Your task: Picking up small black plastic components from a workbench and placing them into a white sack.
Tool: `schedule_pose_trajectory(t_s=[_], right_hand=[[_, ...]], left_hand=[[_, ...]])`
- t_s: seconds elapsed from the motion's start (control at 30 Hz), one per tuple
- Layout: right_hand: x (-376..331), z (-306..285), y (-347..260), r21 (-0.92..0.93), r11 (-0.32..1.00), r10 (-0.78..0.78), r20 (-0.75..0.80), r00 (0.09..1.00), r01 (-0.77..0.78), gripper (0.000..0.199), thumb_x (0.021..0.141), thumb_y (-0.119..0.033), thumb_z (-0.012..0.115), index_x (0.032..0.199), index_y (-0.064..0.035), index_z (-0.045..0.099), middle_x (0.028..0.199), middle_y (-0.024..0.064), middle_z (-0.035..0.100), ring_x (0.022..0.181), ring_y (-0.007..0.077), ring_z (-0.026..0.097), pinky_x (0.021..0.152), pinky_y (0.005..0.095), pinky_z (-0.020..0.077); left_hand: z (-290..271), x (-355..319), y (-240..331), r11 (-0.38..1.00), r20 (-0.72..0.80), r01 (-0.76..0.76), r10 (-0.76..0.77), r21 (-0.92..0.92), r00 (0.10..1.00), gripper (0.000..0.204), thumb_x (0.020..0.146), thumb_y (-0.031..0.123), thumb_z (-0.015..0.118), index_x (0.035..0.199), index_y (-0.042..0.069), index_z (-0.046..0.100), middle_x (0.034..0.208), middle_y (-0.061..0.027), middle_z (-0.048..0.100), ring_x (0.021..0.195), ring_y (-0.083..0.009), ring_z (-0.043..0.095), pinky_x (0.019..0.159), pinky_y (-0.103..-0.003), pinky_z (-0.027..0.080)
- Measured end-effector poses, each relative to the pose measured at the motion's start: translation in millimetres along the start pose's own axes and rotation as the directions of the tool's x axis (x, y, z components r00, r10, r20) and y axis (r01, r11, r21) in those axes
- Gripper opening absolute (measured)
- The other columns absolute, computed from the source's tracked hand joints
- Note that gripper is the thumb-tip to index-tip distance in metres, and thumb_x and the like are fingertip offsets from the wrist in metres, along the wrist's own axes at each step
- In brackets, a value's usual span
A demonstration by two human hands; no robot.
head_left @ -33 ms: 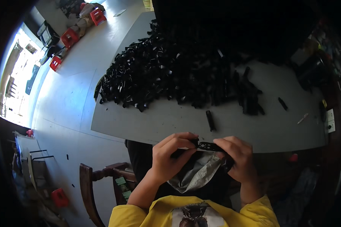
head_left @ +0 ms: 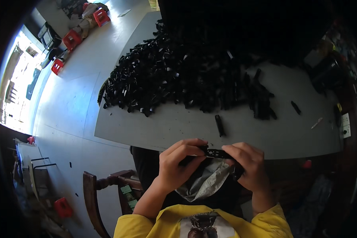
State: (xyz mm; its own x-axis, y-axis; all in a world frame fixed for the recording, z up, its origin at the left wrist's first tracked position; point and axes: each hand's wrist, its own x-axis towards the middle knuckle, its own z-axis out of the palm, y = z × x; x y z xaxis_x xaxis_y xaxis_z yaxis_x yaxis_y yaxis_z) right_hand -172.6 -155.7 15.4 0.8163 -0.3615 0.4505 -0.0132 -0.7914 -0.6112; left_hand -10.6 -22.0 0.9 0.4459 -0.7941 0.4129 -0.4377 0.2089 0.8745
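Just off the table's front edge, both my hands are closed on a slim black plastic part with cut-out openings along its middle. My left hand pinches its left end between thumb and fingers. At its other end my right hand grips it, and a dark rounded piece shows below those fingers. Both ends of the part are covered by my fingers, so I cannot tell whether it is one piece or two joined. A similar black bar lies alone on the table, just beyond my hands.
A large heap of small black parts covers the back of the grey table. To the right lie a short black piece and a pale stick. A wooden chair stands at lower left; red stools stand on the floor beyond.
The black part between my hands is tilted slightly differently, and my right fingers have shifted a little to the left. The rest of the scene has barely moved in the view.
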Motion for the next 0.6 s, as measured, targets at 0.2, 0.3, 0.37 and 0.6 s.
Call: schedule_pose_trajectory(t_s=[0.2, 0.3, 0.37, 0.6], right_hand=[[-5.0, -3.7, -3.7, -0.061, 0.998, -0.008, 0.010, 1.000, 0.009, 0.030, 0.073, -0.004, 0.069, 0.103, -0.0028, 0.063, 0.082, 0.0093, 0.062, 0.067, 0.0253, 0.063, 0.056, 0.0351, 0.0487], [-7.2, -4.7, -3.0, -0.080, 0.997, -0.013, 0.036, 0.999, 0.015, 0.030, 0.072, -0.004, 0.069, 0.102, -0.0027, 0.064, 0.083, 0.0083, 0.062, 0.067, 0.0238, 0.063, 0.055, 0.0341, 0.0486], [-8.9, -6.4, -1.2, -0.087, 0.996, -0.012, 0.052, 0.999, 0.016, 0.030, 0.072, -0.004, 0.070, 0.102, -0.0027, 0.065, 0.083, 0.0079, 0.062, 0.067, 0.0230, 0.063, 0.055, 0.0334, 0.0485], [-23.2, 18.7, -1.1, 0.013, 0.980, -0.197, 0.178, 0.964, 0.198, 0.026, 0.075, -0.011, 0.071, 0.100, -0.0059, 0.067, 0.081, 0.0044, 0.059, 0.064, 0.0183, 0.061, 0.054, 0.0299, 0.0501]], left_hand=[[1.9, -7.6, 2.3, 0.999, 0.031, -0.020, 0.019, 0.048, 0.999, 0.019, 0.068, -0.009, 0.072, 0.082, 0.000, 0.063, 0.100, -0.0149, 0.069, 0.085, -0.0232, 0.068, 0.073, -0.030, 0.054], [0.0, -7.7, 3.3, 0.994, 0.061, -0.073, 0.068, 0.082, 0.996, 0.019, 0.069, -0.008, 0.072, 0.084, 0.000, 0.063, 0.100, -0.0156, 0.068, 0.086, -0.0235, 0.068, 0.073, -0.030, 0.055], [-1.4, -6.8, 1.8, 0.987, 0.139, -0.133, 0.119, 0.096, 0.983, 0.024, 0.066, -0.009, 0.073, 0.086, 0.001, 0.065, 0.100, -0.0160, 0.068, 0.085, -0.0235, 0.068, 0.072, -0.029, 0.055], [17.4, -16.2, 2.1, 0.831, 0.246, 0.169, -0.040, -0.530, 0.968, 0.050, 0.101, 0.034, 0.037, 0.092, -0.008, 0.063, 0.108, -0.0260, 0.065, 0.102, -0.0359, 0.063, 0.094, -0.045, 0.047]])
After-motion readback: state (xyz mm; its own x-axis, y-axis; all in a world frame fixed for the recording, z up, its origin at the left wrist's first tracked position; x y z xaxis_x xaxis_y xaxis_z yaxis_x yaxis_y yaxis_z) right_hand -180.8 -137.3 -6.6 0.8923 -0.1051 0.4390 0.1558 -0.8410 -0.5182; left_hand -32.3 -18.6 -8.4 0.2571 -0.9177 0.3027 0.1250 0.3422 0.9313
